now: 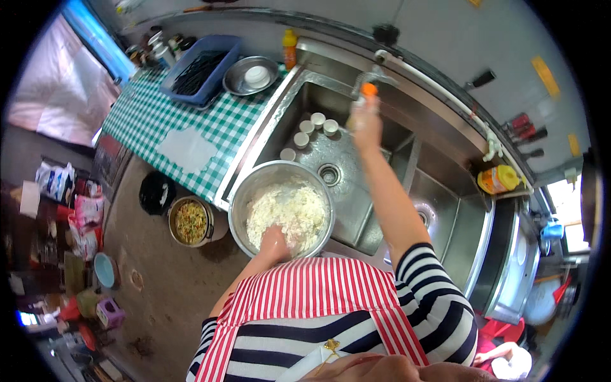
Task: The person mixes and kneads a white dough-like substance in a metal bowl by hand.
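Observation:
A wide steel mixing bowl [237,219] rests at the near left corner of the sink, holding a pale, crumbly flour mixture [286,213]. My left hand [275,243] is down in this mixture at the bowl's near side, its fingers buried from sight. My right arm stretches forward over the sink [356,210]. Close in front of the tap [380,75], my right hand [366,124] is closed round something with a round orange top [369,90]. Its lower part is hidden by the hand, so its kind is unclear. Several small white cups [301,140] stand in the left basin.
A green checked cloth [245,121] covers the left counter, with a blue basket [203,92] and a steel bowl [234,79] on it. An orange bottle [289,48] stands behind the sink. At floor level on the left is a bucket of scraps [189,221]. A yellow jug [498,179] sits far right.

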`<state>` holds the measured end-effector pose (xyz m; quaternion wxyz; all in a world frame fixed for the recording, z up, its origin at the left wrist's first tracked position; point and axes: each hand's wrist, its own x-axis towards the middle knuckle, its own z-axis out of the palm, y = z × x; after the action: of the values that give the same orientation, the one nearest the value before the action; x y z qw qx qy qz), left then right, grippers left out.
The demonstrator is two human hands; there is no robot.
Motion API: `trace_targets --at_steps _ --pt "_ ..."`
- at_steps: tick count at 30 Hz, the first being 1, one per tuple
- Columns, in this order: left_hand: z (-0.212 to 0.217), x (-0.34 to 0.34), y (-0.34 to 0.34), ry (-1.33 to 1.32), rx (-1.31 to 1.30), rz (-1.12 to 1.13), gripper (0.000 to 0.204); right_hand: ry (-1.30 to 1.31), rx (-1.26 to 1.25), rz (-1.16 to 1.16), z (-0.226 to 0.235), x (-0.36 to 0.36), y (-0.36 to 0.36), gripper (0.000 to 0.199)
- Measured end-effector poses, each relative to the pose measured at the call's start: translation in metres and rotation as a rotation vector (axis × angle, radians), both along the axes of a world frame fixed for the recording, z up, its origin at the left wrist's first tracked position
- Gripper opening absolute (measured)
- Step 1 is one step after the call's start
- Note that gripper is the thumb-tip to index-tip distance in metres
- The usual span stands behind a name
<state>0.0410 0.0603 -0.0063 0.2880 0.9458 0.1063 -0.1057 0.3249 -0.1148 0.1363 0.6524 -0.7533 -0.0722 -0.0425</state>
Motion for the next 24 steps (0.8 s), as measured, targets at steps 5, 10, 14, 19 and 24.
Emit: trace_targets --at_steps 5,10,14,19,24 --pt "0.013 0.005 -0.006 0.009 -0.035 0.06 0.048 -0.193 -0.297 -0.055 -0.033 -0.042 0.004 0.083" --pt "-0.033 0.0 0.011 -0.07 -0.153 -0.074 0.046 0.418 -0.378 0.028 -0.141 -0.201 -0.018 0.085" --pt "-0.034 -0.002 0.009 0.019 -0.036 -0.275 0.044 0.79 -0.008 0.125 -0.165 -0.232 -0.03 0.053" --pt "-0.035 0.034 -0.049 0.016 -0.148 -0.652 0.039 0.709 0.05 -0.302 -0.154 -0.278 -0.095 0.047" --pt "0.041 0.051 -0.161 0.028 -0.091 -0.846 0.034 0.619 0.476 -0.68 -0.127 -0.333 -0.19 0.046"
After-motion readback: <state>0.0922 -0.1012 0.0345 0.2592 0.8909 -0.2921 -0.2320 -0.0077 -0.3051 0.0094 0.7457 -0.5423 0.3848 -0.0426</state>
